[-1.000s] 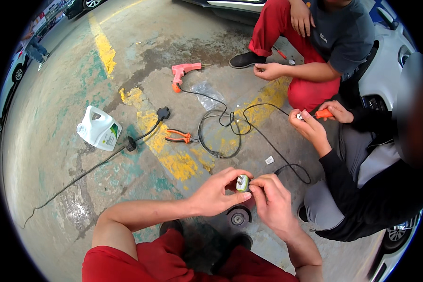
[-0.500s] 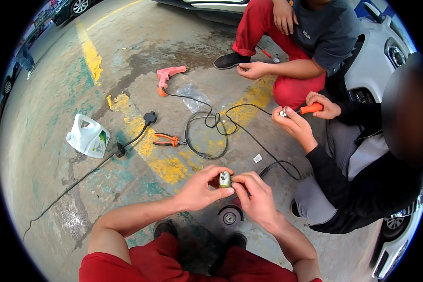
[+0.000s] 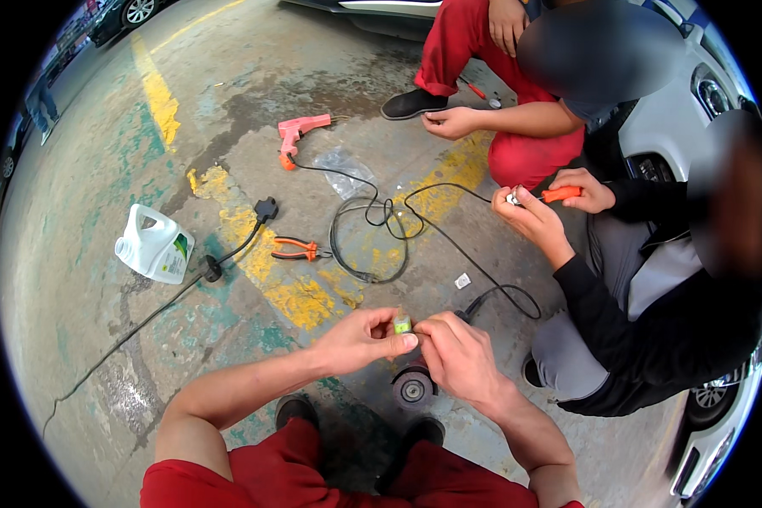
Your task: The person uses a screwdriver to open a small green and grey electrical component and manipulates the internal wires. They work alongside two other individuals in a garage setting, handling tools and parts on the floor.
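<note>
My left hand [image 3: 366,343] grips a small green-and-white plug [image 3: 402,324] between thumb and fingers, its green side turned up. My right hand [image 3: 453,345] pinches at the plug’s right side; its fingertips are partly hidden. Beneath my hands, an angle grinder [image 3: 412,388] lies on the floor between my shoes, its body mostly covered. A black cable connector [image 3: 470,310] rests just above my right hand, and a small white piece [image 3: 462,280] lies beyond it.
Orange-handled pliers [image 3: 295,249], a white jug [image 3: 151,243], coiled black cable [image 3: 372,271], a pink heat gun [image 3: 300,129] and a plastic bag [image 3: 343,173] lie ahead. One co-worker’s hands [image 3: 542,220] hold an orange screwdriver [image 3: 560,194]; another crouches [image 3: 533,152]. Cars [image 3: 669,102] stand around.
The plug has tipped in my fingers, so its green side shows where the pronged white face was. My hands have shifted slightly. The farther co-worker’s head has lowered into view.
</note>
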Tool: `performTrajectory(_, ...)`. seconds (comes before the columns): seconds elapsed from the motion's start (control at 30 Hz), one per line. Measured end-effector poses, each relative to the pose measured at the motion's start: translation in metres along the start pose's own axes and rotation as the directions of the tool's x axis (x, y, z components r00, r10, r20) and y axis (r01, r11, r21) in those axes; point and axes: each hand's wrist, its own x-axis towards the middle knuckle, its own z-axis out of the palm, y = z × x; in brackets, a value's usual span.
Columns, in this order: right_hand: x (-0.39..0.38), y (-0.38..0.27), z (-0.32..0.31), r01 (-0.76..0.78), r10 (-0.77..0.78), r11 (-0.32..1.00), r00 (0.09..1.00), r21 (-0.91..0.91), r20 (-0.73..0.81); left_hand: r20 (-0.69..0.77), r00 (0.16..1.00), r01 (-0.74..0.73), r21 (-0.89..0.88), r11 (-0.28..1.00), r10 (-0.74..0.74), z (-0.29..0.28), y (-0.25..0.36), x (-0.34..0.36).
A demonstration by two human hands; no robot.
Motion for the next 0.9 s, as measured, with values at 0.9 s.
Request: performTrajectory(0.9, -0.034, 0.008, 0.028, -0.172, 0.161, 0.974, 0.983, 0.146, 0.087, 0.048, 0.981, 0.189, 0.024, 0.982, -0.190, -0.011, -0.030, 0.005)
